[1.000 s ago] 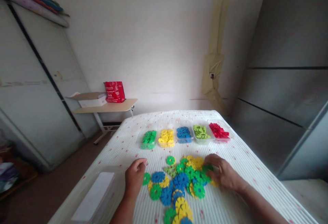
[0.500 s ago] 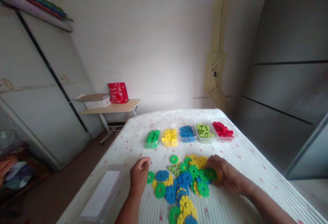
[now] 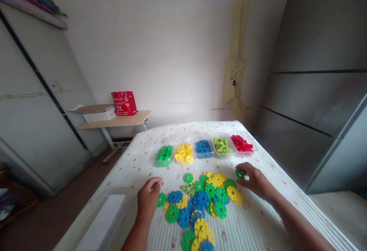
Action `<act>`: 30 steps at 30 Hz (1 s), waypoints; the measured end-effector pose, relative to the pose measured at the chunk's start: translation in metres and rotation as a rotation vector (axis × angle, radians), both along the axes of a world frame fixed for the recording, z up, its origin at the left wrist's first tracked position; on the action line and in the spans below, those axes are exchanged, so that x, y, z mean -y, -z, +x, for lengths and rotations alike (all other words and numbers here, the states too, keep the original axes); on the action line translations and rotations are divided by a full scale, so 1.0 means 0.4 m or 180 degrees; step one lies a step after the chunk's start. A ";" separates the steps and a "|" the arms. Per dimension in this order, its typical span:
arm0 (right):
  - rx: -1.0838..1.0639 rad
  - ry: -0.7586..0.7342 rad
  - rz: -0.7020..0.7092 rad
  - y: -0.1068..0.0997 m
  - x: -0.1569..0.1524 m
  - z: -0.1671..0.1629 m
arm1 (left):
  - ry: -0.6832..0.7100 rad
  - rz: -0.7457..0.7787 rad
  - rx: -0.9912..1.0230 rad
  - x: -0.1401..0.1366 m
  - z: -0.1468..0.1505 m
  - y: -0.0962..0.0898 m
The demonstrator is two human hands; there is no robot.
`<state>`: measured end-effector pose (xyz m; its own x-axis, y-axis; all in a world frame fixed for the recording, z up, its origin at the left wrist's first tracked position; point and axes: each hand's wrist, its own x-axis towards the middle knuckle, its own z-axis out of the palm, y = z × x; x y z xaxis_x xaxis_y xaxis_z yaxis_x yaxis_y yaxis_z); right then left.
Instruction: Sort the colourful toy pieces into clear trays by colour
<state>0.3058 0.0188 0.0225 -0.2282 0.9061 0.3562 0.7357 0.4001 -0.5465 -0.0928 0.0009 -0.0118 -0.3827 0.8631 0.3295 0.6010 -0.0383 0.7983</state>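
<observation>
Between the fingers of my right hand (image 3: 254, 180) is a green notched plastic disc (image 3: 239, 173), raised just right of the pile. A yellow disc (image 3: 235, 195) lies below that hand at the pile's right edge. My left hand (image 3: 149, 194) is at the pile's left side with its fingers curled; whether anything is inside them is hidden. The closest piece to it is a green disc (image 3: 162, 200). The loose pile mixes blue discs (image 3: 184, 217), yellow and green discs, and light green pieces (image 3: 188, 189).
Clear tubs stand in a row behind the pile: green discs (image 3: 164, 154), yellow discs (image 3: 184, 152), blue discs (image 3: 203, 147), light green pieces (image 3: 221, 145) and red pieces (image 3: 242, 144). A clear container with a white slab (image 3: 101, 222) lies at the left.
My right hand has lifted a green disc off the pile's right side and moved up and away, uncovering a yellow disc. My left hand stays beside the pile. The view has turned slightly right.
</observation>
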 end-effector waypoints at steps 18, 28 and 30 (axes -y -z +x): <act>0.1078 -0.0430 -0.0329 -0.006 0.018 -0.062 | 0.0024 -0.0001 0.0136 0.007 0.010 -0.017; 0.1198 -0.0386 -0.0065 0.021 0.014 -0.082 | 0.0018 0.0025 0.0136 0.005 0.011 -0.019; 0.1148 -0.0411 -0.0139 0.016 0.014 -0.077 | 0.0016 0.0054 0.0115 0.005 0.010 -0.017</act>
<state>0.2751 0.0130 0.0160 -0.4451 0.8742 0.1938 0.8288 0.4842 -0.2804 -0.0887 -0.0011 -0.0050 -0.3902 0.8595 0.3301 0.5716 -0.0549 0.8187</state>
